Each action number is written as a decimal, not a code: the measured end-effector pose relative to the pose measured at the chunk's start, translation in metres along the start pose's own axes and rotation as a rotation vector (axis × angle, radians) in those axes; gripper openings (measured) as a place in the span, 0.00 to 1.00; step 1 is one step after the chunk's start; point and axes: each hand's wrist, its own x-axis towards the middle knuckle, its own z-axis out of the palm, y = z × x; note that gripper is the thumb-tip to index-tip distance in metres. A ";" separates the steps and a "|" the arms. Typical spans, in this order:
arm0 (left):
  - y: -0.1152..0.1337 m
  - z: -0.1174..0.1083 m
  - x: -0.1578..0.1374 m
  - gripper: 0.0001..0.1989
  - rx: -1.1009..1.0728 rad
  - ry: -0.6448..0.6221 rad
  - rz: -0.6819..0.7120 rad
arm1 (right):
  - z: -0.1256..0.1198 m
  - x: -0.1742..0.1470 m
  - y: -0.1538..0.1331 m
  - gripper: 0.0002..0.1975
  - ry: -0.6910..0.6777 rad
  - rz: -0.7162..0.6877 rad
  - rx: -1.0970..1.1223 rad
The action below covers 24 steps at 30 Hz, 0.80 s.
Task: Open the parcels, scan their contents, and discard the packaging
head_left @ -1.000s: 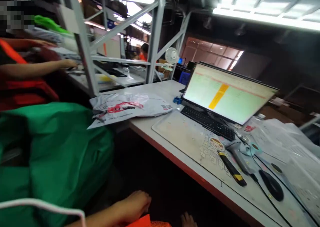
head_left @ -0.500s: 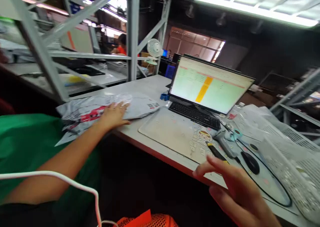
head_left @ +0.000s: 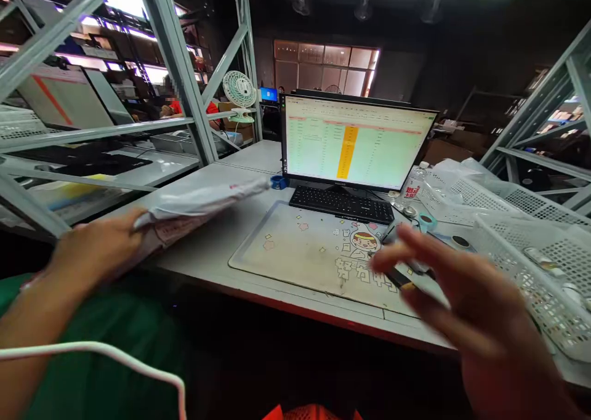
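Note:
My left hand (head_left: 99, 244) grips the near edge of a white plastic mailing bag (head_left: 198, 198), its fingers closed round it. The bag is tilted above the left part of the table, its far end near a blue tape roll (head_left: 278, 182). My right hand (head_left: 471, 297) is in the air over the table's front right, blurred, fingers apart and nothing in them. Behind its fingertips lies a black and yellow utility knife (head_left: 398, 278), partly hidden, on a cartoon desk mat (head_left: 286, 247). The barcode scanner is mostly covered by this hand.
A monitor (head_left: 355, 143) with a spreadsheet stands at the table's back, a black keyboard (head_left: 341, 204) before it. White perforated baskets (head_left: 521, 254) with plastic bags are on the right. Metal shelf posts (head_left: 175, 69) rise at the left, near a small fan (head_left: 239, 90).
My left hand has gone from lying flat on the bag to gripping its edge, lifting and tilting it. My right hand has shifted up a little. The view has turned left and levelled.

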 end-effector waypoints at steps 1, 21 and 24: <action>-0.009 -0.011 -0.005 0.35 -0.017 0.063 -0.043 | -0.002 -0.002 0.033 0.24 0.039 0.094 -0.113; 0.134 -0.098 -0.048 0.25 -0.826 0.033 0.581 | 0.047 -0.055 0.246 0.33 -0.397 0.932 -0.855; 0.155 -0.106 -0.062 0.24 -0.792 0.013 0.608 | 0.046 -0.040 0.234 0.28 -0.382 0.994 -0.830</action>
